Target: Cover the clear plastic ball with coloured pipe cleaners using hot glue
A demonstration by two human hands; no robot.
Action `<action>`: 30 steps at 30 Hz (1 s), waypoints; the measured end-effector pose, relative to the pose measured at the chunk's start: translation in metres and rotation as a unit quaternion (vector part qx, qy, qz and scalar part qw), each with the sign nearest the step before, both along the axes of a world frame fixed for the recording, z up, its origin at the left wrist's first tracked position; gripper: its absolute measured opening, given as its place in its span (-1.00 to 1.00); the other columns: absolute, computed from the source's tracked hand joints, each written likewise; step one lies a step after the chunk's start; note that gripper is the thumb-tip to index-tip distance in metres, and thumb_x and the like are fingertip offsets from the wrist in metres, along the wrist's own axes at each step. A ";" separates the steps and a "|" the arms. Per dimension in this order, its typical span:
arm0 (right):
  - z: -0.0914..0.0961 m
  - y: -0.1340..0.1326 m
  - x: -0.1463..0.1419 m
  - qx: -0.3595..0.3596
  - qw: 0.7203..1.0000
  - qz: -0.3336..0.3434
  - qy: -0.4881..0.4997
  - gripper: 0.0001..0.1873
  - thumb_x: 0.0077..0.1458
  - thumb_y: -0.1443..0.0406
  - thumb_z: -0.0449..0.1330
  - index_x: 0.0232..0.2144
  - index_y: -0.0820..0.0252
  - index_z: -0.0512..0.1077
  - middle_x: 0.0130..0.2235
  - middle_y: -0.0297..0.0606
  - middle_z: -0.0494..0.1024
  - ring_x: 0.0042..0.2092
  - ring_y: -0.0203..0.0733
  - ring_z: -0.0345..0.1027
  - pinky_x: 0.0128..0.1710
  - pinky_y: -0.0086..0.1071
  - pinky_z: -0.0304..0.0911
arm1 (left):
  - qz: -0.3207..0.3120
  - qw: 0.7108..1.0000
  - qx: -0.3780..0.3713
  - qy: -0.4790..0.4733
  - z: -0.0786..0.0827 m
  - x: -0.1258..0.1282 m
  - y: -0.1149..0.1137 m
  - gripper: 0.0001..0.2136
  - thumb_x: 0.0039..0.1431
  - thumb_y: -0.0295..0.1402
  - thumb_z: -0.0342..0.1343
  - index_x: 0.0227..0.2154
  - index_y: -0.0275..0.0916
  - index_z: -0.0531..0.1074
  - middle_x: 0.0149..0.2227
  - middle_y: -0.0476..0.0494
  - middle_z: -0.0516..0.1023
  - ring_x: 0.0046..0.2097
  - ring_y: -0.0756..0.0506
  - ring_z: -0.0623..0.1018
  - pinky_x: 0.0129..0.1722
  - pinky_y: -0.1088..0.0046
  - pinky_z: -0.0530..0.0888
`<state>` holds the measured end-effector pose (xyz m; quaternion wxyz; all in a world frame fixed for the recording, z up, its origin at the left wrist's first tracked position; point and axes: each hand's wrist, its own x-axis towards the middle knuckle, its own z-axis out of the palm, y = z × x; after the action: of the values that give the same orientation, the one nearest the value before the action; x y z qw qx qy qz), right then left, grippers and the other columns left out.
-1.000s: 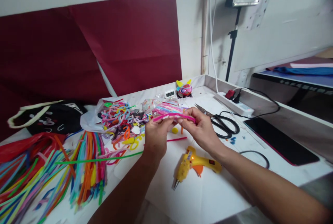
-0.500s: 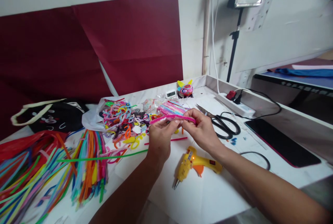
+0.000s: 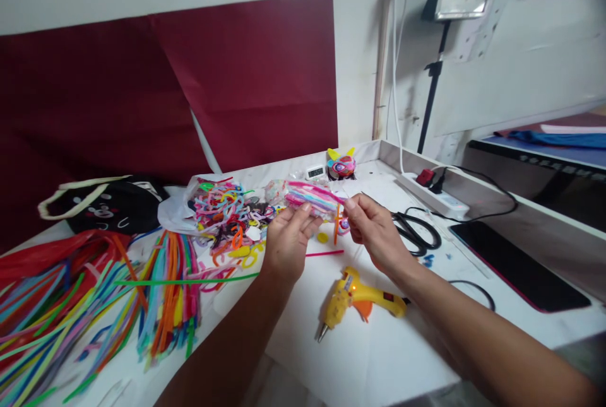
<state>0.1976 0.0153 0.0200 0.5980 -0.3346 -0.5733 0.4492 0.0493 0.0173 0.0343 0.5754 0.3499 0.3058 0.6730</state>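
Up above the glue gun (image 3: 353, 300), the right hand (image 3: 376, 233) pinches a pink pipe cleaner (image 3: 317, 194) while the left hand (image 3: 286, 243) touches it, grip unclear.

Soft, even light from right; stand (image 3: 433, 72) throws faint shadow leftward on wall (image 3: 360, 47). White table (image 3: 379, 363) bright, evenly lit. Weak shadow under glue gun (image 3: 353, 296), its orange lamp lit. Slight motion blur on right hand (image 3: 376, 233) and pink pipe cleaner (image 3: 315, 192). Edges bent, stretched; loose pipe cleaners (image 3: 71, 312) at left soft
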 end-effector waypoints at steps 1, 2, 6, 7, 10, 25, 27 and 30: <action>0.000 0.001 0.001 0.002 1.000 -0.003 -0.006 -0.62 0.18 -0.01 0.14 -0.47 0.13 0.29 -0.56 -0.49 0.15 -0.54 -0.36 -0.04 -0.58 -0.46 -0.07 | 0.006 1.000 -0.002 -0.005 0.000 -0.001 0.001 -0.85 -0.08 -0.43 0.35 -0.42 -0.30 0.50 -0.38 -0.06 0.61 -0.30 -0.01 0.61 -0.17 0.45 0.53; 0.000 0.001 0.002 0.003 1.000 -0.005 -0.013 -0.62 0.18 -0.01 0.15 -0.47 0.14 0.30 -0.56 -0.48 0.16 -0.54 -0.36 -0.04 -0.57 -0.46 -0.07 | 0.014 1.000 -0.004 -0.009 0.001 -0.003 0.002 -0.85 -0.09 -0.44 0.35 -0.44 -0.30 0.49 -0.39 -0.06 0.61 -0.31 -0.01 0.61 -0.17 0.44 0.54; 0.004 0.004 0.007 0.012 0.999 0.011 -0.034 -0.62 0.15 0.00 0.18 -0.48 0.16 0.32 -0.55 -0.46 0.21 -0.52 -0.35 0.01 -0.54 -0.45 -0.02 | 0.047 0.999 -0.007 -0.014 0.005 -0.014 0.004 -0.84 -0.11 -0.47 0.35 -0.49 -0.29 0.45 -0.43 -0.07 0.61 -0.30 -0.04 0.63 -0.15 0.38 0.56; 0.005 0.005 0.009 0.015 0.999 0.025 -0.042 -0.63 0.15 0.01 0.19 -0.48 0.16 0.33 -0.55 -0.45 0.23 -0.51 -0.35 0.04 -0.52 -0.44 0.00 | 0.056 0.998 -0.004 -0.014 0.006 -0.019 0.004 -0.84 -0.11 -0.47 0.35 -0.49 -0.29 0.45 -0.43 -0.07 0.61 -0.29 -0.05 0.63 -0.14 0.37 0.56; 0.007 0.008 0.015 0.023 0.989 0.099 -0.109 -0.68 0.15 0.07 0.20 -0.45 0.20 0.40 -0.51 -0.39 0.35 -0.46 -0.32 0.17 -0.43 -0.42 0.11 | 0.075 0.997 0.000 -0.001 0.009 -0.037 0.003 -0.81 -0.10 -0.46 0.36 -0.50 -0.26 0.43 -0.46 -0.01 0.58 -0.32 -0.01 0.62 -0.16 0.42 0.57; -0.016 0.020 0.005 0.142 0.923 0.046 -0.354 -0.82 0.11 0.37 0.12 -0.30 0.21 0.54 -0.22 -0.13 0.60 -0.19 -0.11 0.44 -0.15 -0.25 0.27 | 0.112 0.993 -0.023 -0.004 0.011 -0.060 0.002 -0.85 -0.05 -0.47 0.34 -0.48 -0.30 0.45 -0.51 0.02 0.53 -0.46 0.06 0.56 -0.42 0.60 0.52; -0.007 0.020 0.013 0.137 0.921 0.020 -0.365 -0.83 0.11 0.36 0.13 -0.32 0.19 0.53 -0.26 -0.17 0.61 -0.26 -0.13 0.43 -0.23 -0.28 0.25 | 0.103 0.995 -0.011 -0.005 0.014 -0.058 0.002 -0.85 -0.05 -0.46 0.34 -0.49 -0.30 0.45 -0.51 0.02 0.53 -0.46 0.06 0.56 -0.42 0.60 0.52; 0.007 0.010 0.028 0.143 0.889 0.035 -0.434 -0.82 0.08 0.39 0.13 -0.33 0.15 0.54 -0.32 -0.24 0.61 -0.34 -0.18 0.42 -0.29 -0.34 0.21 | 0.083 0.997 0.004 -0.006 0.015 -0.055 0.003 -0.85 -0.04 -0.44 0.35 -0.48 -0.29 0.46 -0.50 0.03 0.54 -0.46 0.07 0.56 -0.41 0.60 0.52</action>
<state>0.2254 0.0254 0.0269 0.3150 -0.3865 -0.8450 0.1932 -0.0062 0.0199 0.0494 0.5182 0.3214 0.3280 0.7215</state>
